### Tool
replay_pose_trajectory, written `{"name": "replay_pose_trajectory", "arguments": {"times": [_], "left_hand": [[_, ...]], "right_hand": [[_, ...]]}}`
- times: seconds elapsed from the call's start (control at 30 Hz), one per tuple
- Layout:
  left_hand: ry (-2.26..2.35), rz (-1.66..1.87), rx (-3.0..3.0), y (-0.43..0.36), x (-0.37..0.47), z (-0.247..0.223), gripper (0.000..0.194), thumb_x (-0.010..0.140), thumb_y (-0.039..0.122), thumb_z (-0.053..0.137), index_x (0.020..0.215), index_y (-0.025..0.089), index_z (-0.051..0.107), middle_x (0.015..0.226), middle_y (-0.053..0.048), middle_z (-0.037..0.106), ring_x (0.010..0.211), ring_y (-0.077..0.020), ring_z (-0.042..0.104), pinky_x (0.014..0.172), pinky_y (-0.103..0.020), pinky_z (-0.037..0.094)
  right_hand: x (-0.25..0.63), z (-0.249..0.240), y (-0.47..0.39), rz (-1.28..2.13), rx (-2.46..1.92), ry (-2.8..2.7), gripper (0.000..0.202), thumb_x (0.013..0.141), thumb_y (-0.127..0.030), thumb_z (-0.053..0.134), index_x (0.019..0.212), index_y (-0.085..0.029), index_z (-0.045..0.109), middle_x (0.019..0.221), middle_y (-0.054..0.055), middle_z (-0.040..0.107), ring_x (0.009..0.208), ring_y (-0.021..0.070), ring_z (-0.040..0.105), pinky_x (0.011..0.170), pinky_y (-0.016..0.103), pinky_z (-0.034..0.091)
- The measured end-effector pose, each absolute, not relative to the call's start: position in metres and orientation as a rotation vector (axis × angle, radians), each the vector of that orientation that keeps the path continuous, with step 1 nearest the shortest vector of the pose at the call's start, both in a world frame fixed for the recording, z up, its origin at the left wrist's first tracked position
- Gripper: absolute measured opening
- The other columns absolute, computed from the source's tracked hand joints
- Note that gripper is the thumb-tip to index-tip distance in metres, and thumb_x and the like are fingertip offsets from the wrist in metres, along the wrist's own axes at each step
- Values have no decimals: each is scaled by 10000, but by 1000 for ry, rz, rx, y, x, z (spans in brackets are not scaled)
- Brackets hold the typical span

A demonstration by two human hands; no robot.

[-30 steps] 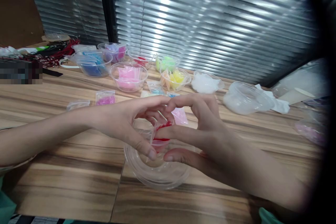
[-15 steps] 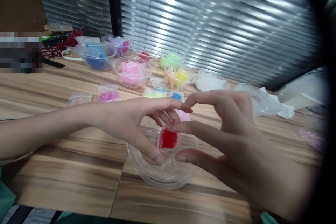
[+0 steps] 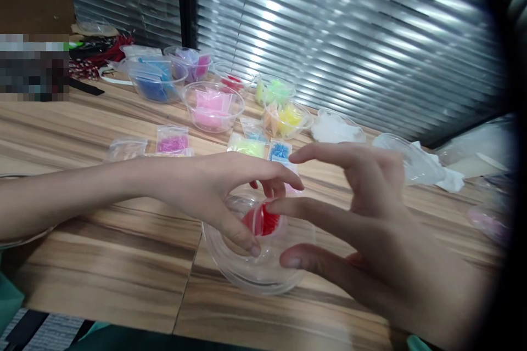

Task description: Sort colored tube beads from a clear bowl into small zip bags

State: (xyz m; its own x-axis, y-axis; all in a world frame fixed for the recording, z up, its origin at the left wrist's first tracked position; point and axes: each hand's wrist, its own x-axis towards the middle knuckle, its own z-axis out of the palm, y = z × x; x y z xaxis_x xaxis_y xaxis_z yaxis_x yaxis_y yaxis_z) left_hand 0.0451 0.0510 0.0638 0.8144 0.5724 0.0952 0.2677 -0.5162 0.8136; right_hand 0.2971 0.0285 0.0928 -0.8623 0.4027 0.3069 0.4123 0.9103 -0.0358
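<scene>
Upper left of the frame, a tangle of red and black cords (image 3: 99, 57) lies on a wood-grain table (image 3: 102, 279). Left of centre, a small bag of magenta bits (image 3: 173, 141) lies behind the left arm. The left hand (image 3: 212, 178) arches in from the left, thumb and fingers well parted; whether it touches the red packet (image 3: 269, 220) at centre is unclear. That packet sits within a clear bowl (image 3: 263, 286). Right of centre, the right hand (image 3: 370, 219) is spread wide, one fingertip at the packet's top edge, gripping nothing visible.
</scene>
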Motion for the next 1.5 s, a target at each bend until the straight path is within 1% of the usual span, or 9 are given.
{"name": "replay_pose_trajectory", "arguments": {"times": [0.23, 0.4, 0.53, 0.6, 0.67, 0.8, 0.97, 1.13, 1.5], "left_hand": [[598, 528, 2127, 49, 48, 64, 676, 752, 331, 879, 1342, 191, 581, 1281, -81, 689, 1170, -250, 661, 948, -314, 511], [606, 517, 2173, 49, 47, 64, 494, 772, 358, 874, 1189, 215, 652, 1184, -26, 719, 1060, -210, 671, 900, -292, 492], [705, 515, 2174, 48, 50, 66, 453, 765, 352, 877, 1127, 218, 640, 1120, -10, 722, 985, -198, 662, 825, -276, 471], [758, 549, 2204, 47, 52, 65, 413, 770, 366, 865, 1063, 196, 628, 1042, -8, 715, 922, -188, 649, 776, -273, 454], [813, 616, 2267, 44, 54, 64, 351, 792, 367, 831, 986, 182, 605, 943, -6, 689, 844, -179, 622, 720, -279, 431], [953, 675, 2433, 41, 58, 62, 261, 793, 305, 770, 887, 190, 556, 823, -1, 618, 735, -173, 554, 621, -296, 366], [983, 577, 2536, 45, 53, 62, 244, 807, 372, 780, 864, 217, 601, 792, 17, 613, 746, -174, 561, 609, -285, 368], [839, 502, 2507, 56, 38, 70, 170, 835, 224, 810, 976, 217, 716, 958, 0, 738, 887, -187, 650, 752, -279, 439], [797, 414, 2491, 54, 34, 77, 108, 861, 215, 753, 811, 305, 788, 842, 22, 777, 804, -192, 687, 706, -289, 460]], "right_hand": [[294, 81, 29, 25, -577, -2838, 319, 1014, -483, 590, 1290, -325, 567, 1564, 67, 237, 1475, 338, 212, 1104, 491, 377], [297, 95, 25, 54, -627, -2753, 282, 1030, -486, 552, 1266, -338, 594, 1530, 67, 325, 1433, 340, 288, 1000, 471, 464], [297, 105, 20, 213, -791, -2658, 168, 1049, -366, 560, 1177, -323, 660, 1162, 68, 578, 1075, 235, 568, 792, 348, 506], [295, 102, 19, 417, -786, -2673, 153, 1046, -353, 581, 1158, -294, 667, 941, 22, 629, 807, 155, 601, 654, 291, 475], [293, 95, 20, 553, -783, -2713, 160, 1041, -359, 600, 1159, -276, 669, 895, -2, 669, 737, 126, 613, 605, 269, 451], [291, 84, 26, 611, -802, -2742, 145, 1044, -345, 592, 1113, -256, 683, 1034, 23, 715, 892, 160, 673, 680, 273, 485], [292, 86, 36, 697, -770, -2735, 143, 1033, -206, 555, 949, -260, 658, 1004, 2, 694, 951, 163, 676, 787, 279, 510], [293, 92, 36, 634, -769, -2750, 163, 994, -123, 560, 998, -251, 660, 1023, 10, 693, 886, 154, 664, 741, 270, 497], [293, 86, 37, 550, -799, -2715, 214, 974, -120, 562, 1022, -249, 725, 959, 38, 739, 819, 189, 679, 673, 292, 513]]}}
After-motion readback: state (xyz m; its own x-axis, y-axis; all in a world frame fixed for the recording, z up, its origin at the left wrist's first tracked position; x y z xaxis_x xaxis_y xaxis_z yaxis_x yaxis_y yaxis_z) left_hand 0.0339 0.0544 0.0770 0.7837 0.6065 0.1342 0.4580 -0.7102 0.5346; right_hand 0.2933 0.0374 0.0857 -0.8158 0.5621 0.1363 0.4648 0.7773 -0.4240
